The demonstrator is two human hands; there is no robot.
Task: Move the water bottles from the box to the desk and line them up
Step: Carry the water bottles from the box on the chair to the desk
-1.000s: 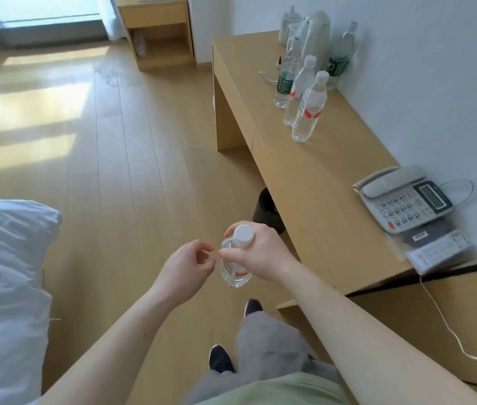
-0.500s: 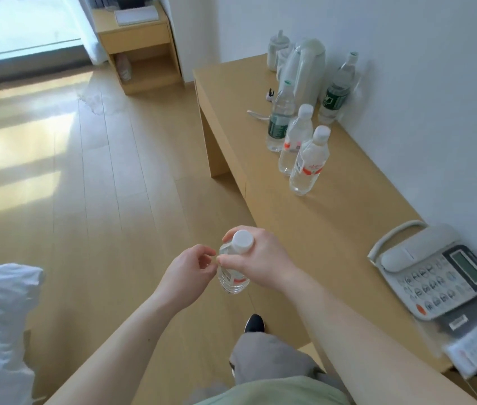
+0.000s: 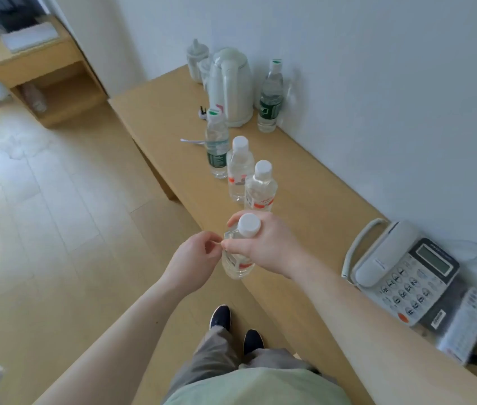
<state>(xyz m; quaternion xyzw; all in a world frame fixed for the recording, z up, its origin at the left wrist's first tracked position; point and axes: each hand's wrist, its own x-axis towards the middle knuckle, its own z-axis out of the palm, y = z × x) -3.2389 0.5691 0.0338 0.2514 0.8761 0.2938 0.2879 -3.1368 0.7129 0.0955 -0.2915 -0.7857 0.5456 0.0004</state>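
A long wooden desk [image 3: 304,182] runs along the white wall, and three bottles already stand on it in a row: a green-capped bottle [image 3: 216,144], then two white-capped ones [image 3: 240,168] [image 3: 260,187]. The right hand [image 3: 266,247] grips a fourth bottle [image 3: 238,247] by its shoulder, above the desk's front edge and not yet set down. The left hand [image 3: 194,258], loosely curled, holds nothing beside it. The box is out of sight, so I cannot tell how many remain.
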